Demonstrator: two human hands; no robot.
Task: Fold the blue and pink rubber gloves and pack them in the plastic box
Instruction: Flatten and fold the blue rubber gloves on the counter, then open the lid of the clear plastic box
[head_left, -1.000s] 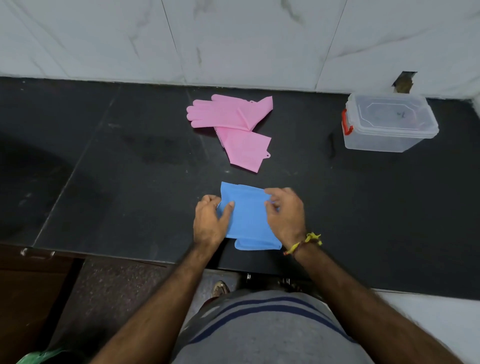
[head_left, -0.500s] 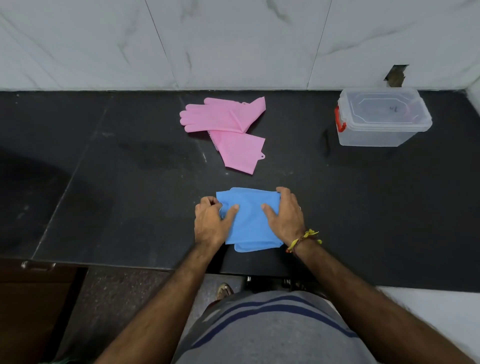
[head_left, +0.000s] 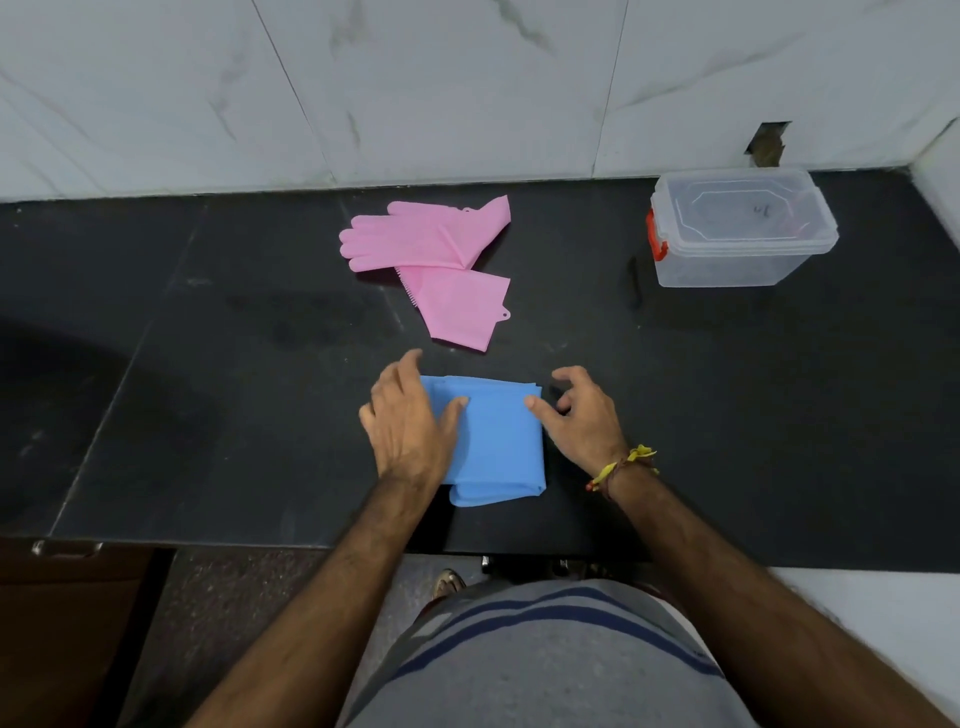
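Observation:
The blue gloves (head_left: 498, 441) lie folded into a flat rectangle near the front of the black counter (head_left: 208, 415). My left hand (head_left: 410, 421) rests flat on their left part, fingers spread and thumb on top. My right hand (head_left: 582, 415) hovers at their right edge with loosely curled fingers; only the thumb tip touches the blue rubber. The pink gloves (head_left: 431, 244) lie unfolded and overlapping behind, one with fingers pointing left, the other (head_left: 462, 306) angled towards me. The clear plastic box (head_left: 737, 260), lid on, red latch on its left end, stands at the back right.
A white marble-tiled wall (head_left: 467, 93) runs behind the counter, with a small hole above the box. The counter's front edge (head_left: 260, 540) is just below the blue gloves. A white wall corner closes the far right.
Both hands have loosened on the blue gloves: the right hand slid off to the right edge and the left hand flattened. The folded bundle looks squarer and neater.

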